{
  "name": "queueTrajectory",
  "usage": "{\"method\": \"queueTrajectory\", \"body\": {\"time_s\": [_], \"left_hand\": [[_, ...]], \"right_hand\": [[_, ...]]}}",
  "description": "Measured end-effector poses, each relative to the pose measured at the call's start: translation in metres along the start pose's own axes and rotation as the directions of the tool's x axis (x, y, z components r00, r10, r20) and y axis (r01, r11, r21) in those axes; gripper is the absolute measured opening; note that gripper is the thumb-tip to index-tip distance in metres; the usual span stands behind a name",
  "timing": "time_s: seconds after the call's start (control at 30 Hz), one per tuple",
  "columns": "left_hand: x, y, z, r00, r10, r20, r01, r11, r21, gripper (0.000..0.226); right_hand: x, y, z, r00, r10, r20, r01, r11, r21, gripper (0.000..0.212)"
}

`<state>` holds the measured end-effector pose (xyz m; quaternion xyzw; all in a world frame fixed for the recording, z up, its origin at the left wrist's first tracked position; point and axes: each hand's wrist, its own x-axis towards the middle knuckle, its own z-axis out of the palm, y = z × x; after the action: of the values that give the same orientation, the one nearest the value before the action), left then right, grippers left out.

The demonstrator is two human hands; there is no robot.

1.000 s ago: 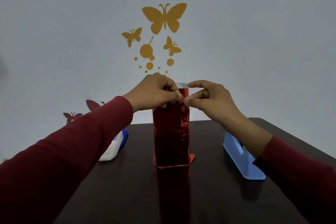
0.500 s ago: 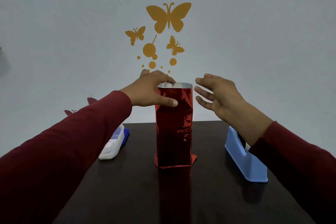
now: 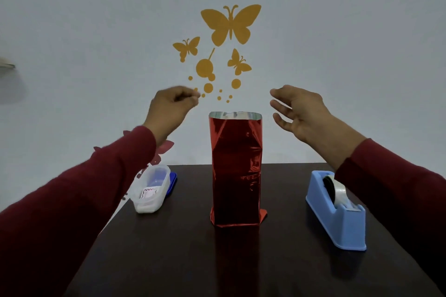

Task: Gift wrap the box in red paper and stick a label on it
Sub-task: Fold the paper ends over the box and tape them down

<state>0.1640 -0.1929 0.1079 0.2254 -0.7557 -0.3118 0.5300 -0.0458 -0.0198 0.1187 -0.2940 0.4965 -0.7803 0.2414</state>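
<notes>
A tall box wrapped in shiny red paper point(image 3: 236, 171) stands upright in the middle of the dark table point(image 3: 277, 267). Its top end is unfolded, showing the paper's silver inside. My left hand point(image 3: 170, 109) hovers up and to the left of the box top, fingers loosely curled, holding nothing that I can see. My right hand point(image 3: 298, 109) hovers to the right of the top, fingers spread and relaxed. Neither hand touches the box. A clear plastic container point(image 3: 150, 190) at the left holds a white label with a wavy red edge point(image 3: 147, 193).
A light blue tape dispenser point(image 3: 337, 210) with a clear tape roll stands at the right of the table. A blue lid point(image 3: 172, 182) lies behind the container. The wall behind carries butterfly stickers.
Both hands have let go of the box top and moved apart and upward. A second ago they were pinching the paper at the top edge.
</notes>
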Motion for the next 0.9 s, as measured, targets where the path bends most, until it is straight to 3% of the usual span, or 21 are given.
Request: {"method": "queueTrajectory", "body": {"time_s": [0.1,0.17,0.3,0.47,0.77,0.9], "left_hand": [[-0.029,-0.035,0.007,0.952,-0.286,0.108,0.291,0.956,-0.031,0.014],[-0.042,-0.045,0.018,0.916,-0.347,0.202,0.366,0.928,-0.066,0.015],[-0.043,-0.046,0.036,0.88,-0.368,0.301,0.426,0.891,-0.157,0.018],[-0.035,-0.042,0.048,0.853,-0.385,0.351,0.436,0.897,-0.077,0.019],[-0.03,-0.029,0.052,0.794,-0.419,0.44,0.472,0.881,-0.013,0.02],[-0.032,-0.022,0.055,0.766,-0.426,0.481,0.492,0.871,-0.012,0.034]], "right_hand": [[0.003,0.007,0.0,1.0,0.021,-0.016,-0.021,1.0,0.009,0.027],[0.004,0.018,-0.001,0.997,0.077,-0.024,-0.076,0.996,0.056,0.021],[0.006,0.038,-0.006,0.981,0.195,-0.017,-0.19,0.969,0.159,0.041],[0.005,0.046,-0.01,0.971,0.24,0.01,-0.235,0.944,0.23,0.022],[0.005,0.044,-0.015,0.975,0.222,0.033,-0.223,0.939,0.264,0.013],[0.004,0.04,-0.012,0.985,0.171,0.0,-0.164,0.945,0.283,0.027]]}}
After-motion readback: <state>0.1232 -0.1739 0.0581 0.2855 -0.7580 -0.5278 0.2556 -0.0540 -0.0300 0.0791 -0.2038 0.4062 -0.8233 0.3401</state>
